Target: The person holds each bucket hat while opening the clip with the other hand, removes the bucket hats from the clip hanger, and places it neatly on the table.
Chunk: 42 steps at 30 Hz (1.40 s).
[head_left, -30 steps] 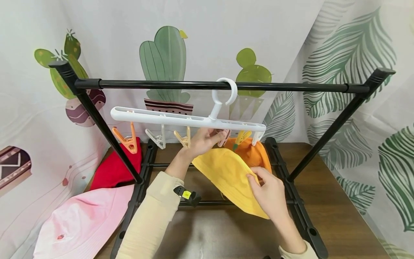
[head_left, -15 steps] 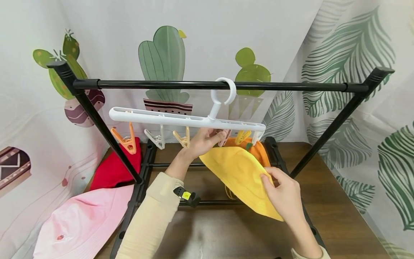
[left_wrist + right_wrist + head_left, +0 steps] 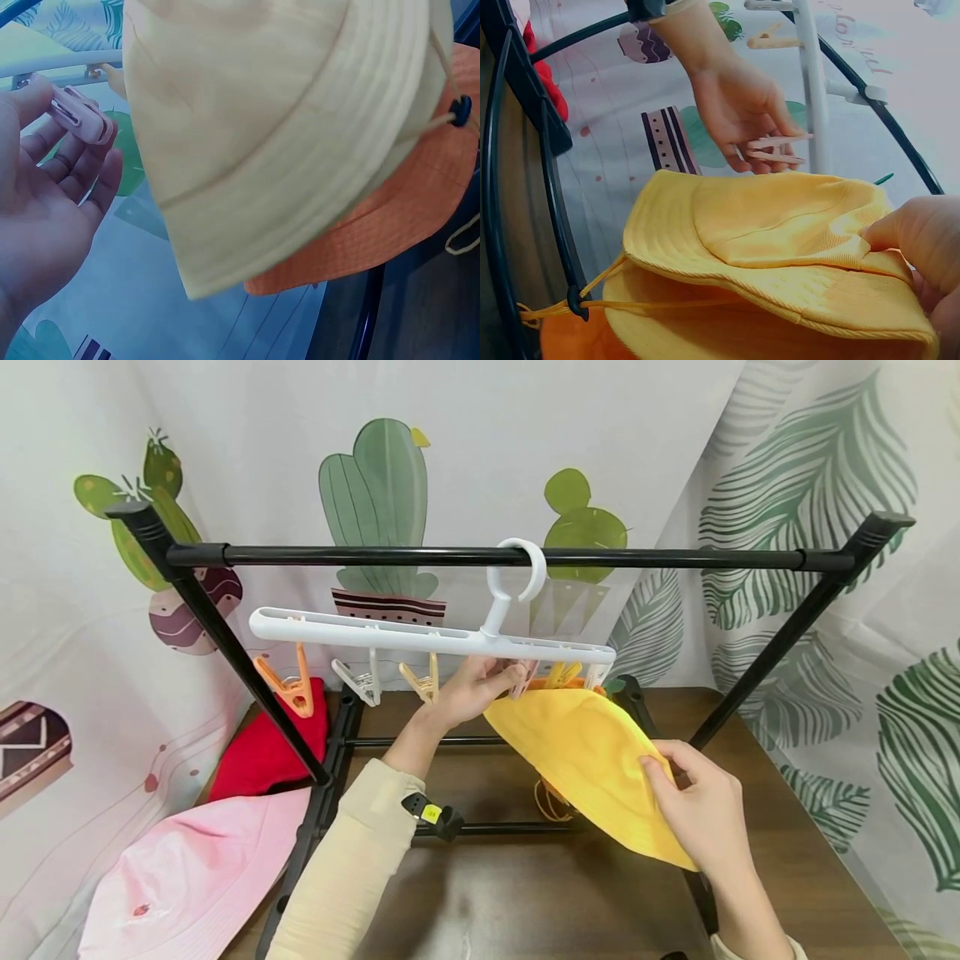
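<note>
My left hand point(image 3: 468, 693) pinches a pink clothespin point(image 3: 82, 116) that hangs under the white hanger point(image 3: 367, 633). In the right wrist view, the clothespin's two legs stand between the fingers and thumb. My right hand point(image 3: 701, 802) grips the brim side of a yellow bucket hat point(image 3: 581, 752), thumb on top. The hat is tilted, its far edge just below the clothespin and apart from it. A cord with a black stopper point(image 3: 577, 301) trails from the hat. Behind it shows an orange hat point(image 3: 405, 225), mostly hidden in the head view. A small green tip point(image 3: 885, 178) sticks out behind the yellow crown.
The hanger hooks over the bar of a black rack point(image 3: 360, 557). Orange point(image 3: 292, 685), grey point(image 3: 363, 681) and yellow point(image 3: 562, 674) clothespins hang along it. A red hat point(image 3: 273, 747) and a pink bucket hat point(image 3: 195, 868) lie at the left. A patterned curtain backs the wooden table point(image 3: 517, 902).
My right hand has moved to the right with the yellow hat, which now covers most of the orange hat. The left hand stays on the pink clothespin.
</note>
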Available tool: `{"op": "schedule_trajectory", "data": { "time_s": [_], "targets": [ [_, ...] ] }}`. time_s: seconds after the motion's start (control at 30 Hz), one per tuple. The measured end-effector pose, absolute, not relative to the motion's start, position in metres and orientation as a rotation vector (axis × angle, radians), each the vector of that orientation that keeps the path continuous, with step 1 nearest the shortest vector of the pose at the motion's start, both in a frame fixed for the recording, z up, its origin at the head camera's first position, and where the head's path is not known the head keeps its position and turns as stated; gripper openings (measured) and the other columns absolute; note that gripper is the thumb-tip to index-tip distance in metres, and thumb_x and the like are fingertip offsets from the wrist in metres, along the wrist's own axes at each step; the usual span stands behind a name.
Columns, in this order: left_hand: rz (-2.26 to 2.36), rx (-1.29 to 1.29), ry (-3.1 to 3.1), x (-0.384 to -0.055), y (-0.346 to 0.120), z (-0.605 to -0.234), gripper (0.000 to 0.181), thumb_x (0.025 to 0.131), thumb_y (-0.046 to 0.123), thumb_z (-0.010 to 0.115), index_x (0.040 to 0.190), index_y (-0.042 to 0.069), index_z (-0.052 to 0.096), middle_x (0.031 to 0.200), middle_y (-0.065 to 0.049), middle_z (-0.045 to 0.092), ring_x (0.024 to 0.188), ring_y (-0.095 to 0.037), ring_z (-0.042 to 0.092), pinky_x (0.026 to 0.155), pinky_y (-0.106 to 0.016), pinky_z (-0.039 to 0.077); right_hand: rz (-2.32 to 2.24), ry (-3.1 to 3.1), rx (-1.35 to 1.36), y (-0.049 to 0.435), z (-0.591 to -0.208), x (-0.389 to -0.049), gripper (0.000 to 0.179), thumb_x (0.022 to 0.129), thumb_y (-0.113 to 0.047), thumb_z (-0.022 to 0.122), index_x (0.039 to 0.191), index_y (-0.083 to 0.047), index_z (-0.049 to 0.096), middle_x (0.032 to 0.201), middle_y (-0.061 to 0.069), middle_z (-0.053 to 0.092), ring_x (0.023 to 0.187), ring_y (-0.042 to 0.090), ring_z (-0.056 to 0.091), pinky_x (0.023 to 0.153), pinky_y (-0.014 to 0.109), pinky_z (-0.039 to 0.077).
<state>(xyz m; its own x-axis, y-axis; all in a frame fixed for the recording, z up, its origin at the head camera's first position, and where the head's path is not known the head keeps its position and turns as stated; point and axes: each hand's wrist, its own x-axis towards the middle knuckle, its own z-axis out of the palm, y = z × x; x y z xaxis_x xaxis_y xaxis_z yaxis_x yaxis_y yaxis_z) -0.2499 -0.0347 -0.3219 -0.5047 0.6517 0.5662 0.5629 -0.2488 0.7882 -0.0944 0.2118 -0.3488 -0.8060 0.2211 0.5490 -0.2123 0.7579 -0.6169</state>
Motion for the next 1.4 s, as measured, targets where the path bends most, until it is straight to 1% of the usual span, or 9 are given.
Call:
{"op": "schedule_trajectory", "data": {
  "time_s": [0.13,0.2,0.27,0.37,0.5,0.73,0.97,1.13,1.4],
  "targets": [
    [1.884,1.519,1.864,-0.251,-0.034,-0.321,0.016,0.096,0.005,0.041,0.094,-0.010,0.047,0.069,-0.017,0.044,0.062,-0.034,0.041,0.059,-0.040,0.035,0.915,-2.328,-0.028,0.219,-0.344,-0.092,0.012,0.077,-0.010,0.072,0.087,-0.017,0.071,0.075,0.000,0.067,0.055,-0.011,0.051,0.050,0.009,0.043],
    [1.885,1.525,1.841,-0.251,-0.034,-0.321,0.016,0.096,0.006,0.041,0.091,-0.009,0.046,0.068,-0.017,0.044,0.062,-0.032,0.041,0.059,-0.038,0.037,0.919,-2.327,-0.037,0.223,-0.341,-0.091,0.011,0.078,-0.011,0.072,0.086,-0.018,0.071,0.074,-0.002,0.066,0.054,-0.012,0.052,0.049,0.009,0.043],
    [1.881,1.520,1.839,-0.250,-0.034,-0.321,0.017,0.096,0.006,0.041,0.090,-0.008,0.046,0.069,-0.017,0.044,0.062,-0.029,0.042,0.061,-0.035,0.038,0.920,-2.328,-0.050,0.227,-0.339,-0.090,0.011,0.078,-0.012,0.072,0.086,-0.018,0.071,0.072,-0.010,0.064,0.053,-0.011,0.052,0.049,0.010,0.043],
    [1.881,1.496,1.835,-0.250,-0.034,-0.321,0.018,0.096,0.007,0.041,0.089,-0.008,0.046,0.070,-0.018,0.044,0.064,-0.030,0.043,0.063,-0.033,0.039,0.920,-2.327,-0.056,0.233,-0.335,-0.088,0.010,0.078,-0.013,0.072,0.086,-0.018,0.070,0.070,-0.024,0.058,0.052,-0.011,0.053,0.049,0.009,0.043],
    [1.895,1.472,1.821,-0.250,-0.033,-0.323,0.017,0.096,0.007,0.040,0.090,-0.008,0.046,0.072,-0.019,0.044,0.066,-0.031,0.043,0.064,-0.034,0.039,0.916,-2.330,-0.061,0.240,-0.330,-0.084,0.009,0.078,-0.013,0.072,0.086,-0.018,0.070,0.069,-0.032,0.054,0.052,-0.011,0.052,0.050,0.009,0.042],
    [1.915,1.453,1.840,-0.248,-0.031,-0.325,0.013,0.095,0.001,0.037,0.090,-0.008,0.045,0.074,-0.021,0.041,0.067,-0.026,0.044,0.066,-0.034,0.039,0.921,-2.308,-0.089,0.253,-0.322,-0.076,0.011,0.077,-0.010,0.073,0.086,-0.016,0.070,0.066,-0.030,0.055,0.053,-0.012,0.053,0.050,0.007,0.041],
    [1.907,1.383,1.894,-0.235,-0.029,-0.312,0.013,0.095,-0.004,0.035,0.092,-0.014,0.043,0.075,-0.027,0.040,0.067,-0.029,0.043,0.066,-0.031,0.039,0.927,-2.258,-0.164,0.266,-0.315,-0.066,0.008,0.077,-0.008,0.072,0.083,-0.013,0.070,0.062,-0.029,0.055,0.050,-0.012,0.051,0.049,0.005,0.038],
    [1.896,1.345,1.925,-0.228,-0.028,-0.306,0.015,0.096,-0.003,0.034,0.097,-0.015,0.044,0.075,-0.028,0.041,0.068,-0.031,0.042,0.066,-0.030,0.039,0.965,-2.235,-0.232,0.277,-0.312,-0.058,0.007,0.078,-0.007,0.071,0.084,-0.010,0.069,0.066,-0.025,0.057,0.051,-0.011,0.053,0.049,0.005,0.039],
    [1.898,1.296,1.973,-0.228,-0.030,-0.308,0.016,0.096,-0.003,0.036,0.104,-0.012,0.047,0.077,-0.025,0.043,0.071,-0.030,0.043,0.067,-0.027,0.039,1.014,-2.229,-0.354,0.295,-0.312,-0.050,0.009,0.079,-0.006,0.070,0.087,-0.012,0.068,0.072,-0.030,0.058,0.054,-0.014,0.055,0.046,0.007,0.042]
  ]
}}
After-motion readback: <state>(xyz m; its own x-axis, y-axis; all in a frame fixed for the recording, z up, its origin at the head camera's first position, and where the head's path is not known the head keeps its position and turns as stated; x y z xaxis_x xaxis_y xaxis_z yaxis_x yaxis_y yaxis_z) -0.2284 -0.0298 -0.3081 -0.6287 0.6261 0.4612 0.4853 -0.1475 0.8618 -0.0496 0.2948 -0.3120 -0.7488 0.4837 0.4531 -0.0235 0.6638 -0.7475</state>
